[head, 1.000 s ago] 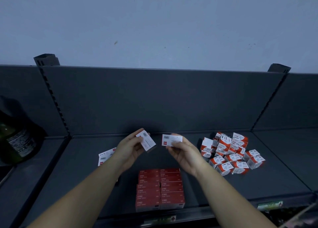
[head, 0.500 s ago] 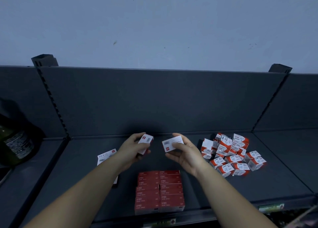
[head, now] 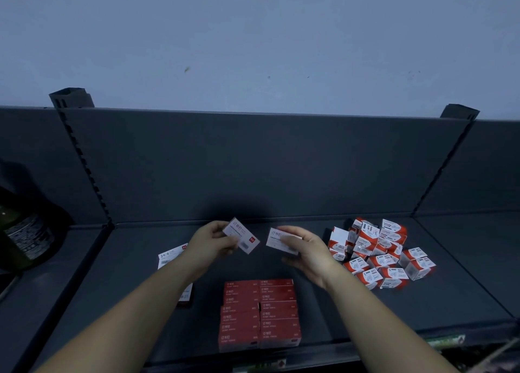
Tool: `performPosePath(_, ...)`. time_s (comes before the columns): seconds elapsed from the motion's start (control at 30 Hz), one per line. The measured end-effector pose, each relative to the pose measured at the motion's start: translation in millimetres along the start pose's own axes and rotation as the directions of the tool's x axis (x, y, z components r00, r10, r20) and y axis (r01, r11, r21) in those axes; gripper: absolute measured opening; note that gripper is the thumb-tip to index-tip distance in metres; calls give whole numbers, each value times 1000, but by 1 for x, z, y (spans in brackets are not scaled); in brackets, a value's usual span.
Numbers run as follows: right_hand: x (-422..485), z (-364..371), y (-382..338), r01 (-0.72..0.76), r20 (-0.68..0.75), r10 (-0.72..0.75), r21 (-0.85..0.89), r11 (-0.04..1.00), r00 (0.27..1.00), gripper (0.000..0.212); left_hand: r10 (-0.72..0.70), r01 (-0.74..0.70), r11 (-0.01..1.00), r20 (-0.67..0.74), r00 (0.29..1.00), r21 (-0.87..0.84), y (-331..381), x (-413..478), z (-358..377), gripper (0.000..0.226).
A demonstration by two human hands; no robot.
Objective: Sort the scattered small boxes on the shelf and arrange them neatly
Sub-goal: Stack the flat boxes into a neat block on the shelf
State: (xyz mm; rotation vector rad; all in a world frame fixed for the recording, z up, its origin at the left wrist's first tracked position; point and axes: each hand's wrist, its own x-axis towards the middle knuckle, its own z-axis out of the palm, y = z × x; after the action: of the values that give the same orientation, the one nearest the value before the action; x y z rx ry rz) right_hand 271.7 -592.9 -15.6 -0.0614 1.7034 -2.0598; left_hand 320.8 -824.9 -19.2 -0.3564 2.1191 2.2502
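Note:
My left hand (head: 209,243) pinches a small white-faced box (head: 241,235) above the middle of the dark shelf (head: 323,310). Close beside it, my right hand (head: 308,253) holds a second white-faced box (head: 277,239) between thumb and fingers. Below both hands, two tidy columns of red boxes (head: 260,313) lie flat near the shelf's front edge. To the right sits a loose heap of red-and-white boxes (head: 380,253). A white box marked 24/6 (head: 168,256) lies to the left, partly hidden by my left forearm.
A dark bottle (head: 24,232) stands on the neighbouring shelf section at far left. The shelf's upright back panel (head: 253,164) rises behind the hands. A price-tag strip (head: 447,341) runs along the front edge at lower right.
Both hands have turned their boxes over, so the printed white faces now point up at me. The hands stay close together above the red stack.

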Motion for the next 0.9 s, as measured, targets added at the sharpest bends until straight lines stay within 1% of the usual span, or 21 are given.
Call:
performPosePath(0.07, 1, -2, 1, -5, 3, 5, 49, 999, 1000, 29, -16, 15, 995, 0, 1000, -96, 2, -2, 2, 26)
performPosePath(0.13, 2, -2, 2, 2, -4, -2, 76, 997, 1000, 27, -33, 31, 984, -8, 999, -173, 2, -2, 3, 26)
performPosePath(0.23, 3, 0, 5, 16, -10, -15, 52, 999, 1000, 21, -81, 76, 947, -5, 997, -312, 5, -3, 4, 23)
performPosePath(0.3, 4, 3, 6, 25, -8, -24, 47, 999, 1000, 20, -102, 107, 928, 34, 994, -357, 5, -4, 6, 21)
performPosePath(0.37, 5, 6, 6, 42, -10, -42, 37, 998, 999, 20, -102, 123, 921, 75, 992, -370, 5, -5, 8, 24)
performPosePath(0.63, 12, 11, 6, 77, -16, -76, 54, 996, 997, 18, -71, 115, 931, 139, 988, -346, 4, -7, 14, 37)
performPosePath(0.8, 13, 10, 6, 89, -20, -89, 22, 996, 996, 19, -62, 92, 937, 97, 993, -337, 5, -6, 14, 35)
performPosePath(0.9, 14, 9, 6, 98, -19, -99, -47, 994, 995, 20, -56, 76, 960, 79, 995, -271, 4, -6, 13, 31)
